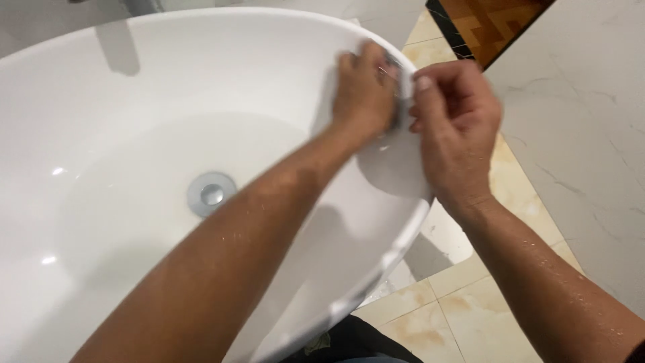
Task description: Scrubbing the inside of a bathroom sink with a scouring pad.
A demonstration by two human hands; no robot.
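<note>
1. Basin rim (411,225), white and glossy, curves along the right edge of a large oval washbasin (134,121); both hands meet at its upper right stretch
2. Left hand (365,91) lies inside the bowl wall just under the rim, fingers curled and pressed to the surface; whether it clasps anything I cannot tell, since the spot is blurred
3. Right hand (455,124) sits outside the rim, fingers bent and pinched together against the edge, touching the left hand; wet drops show on both forearms
4. Round metal drain (211,194) sits low in the bowl, well apart from the hands
5. Beige tiled floor (463,316) lies below; a pale marble surface (584,134) stands to the right
</note>
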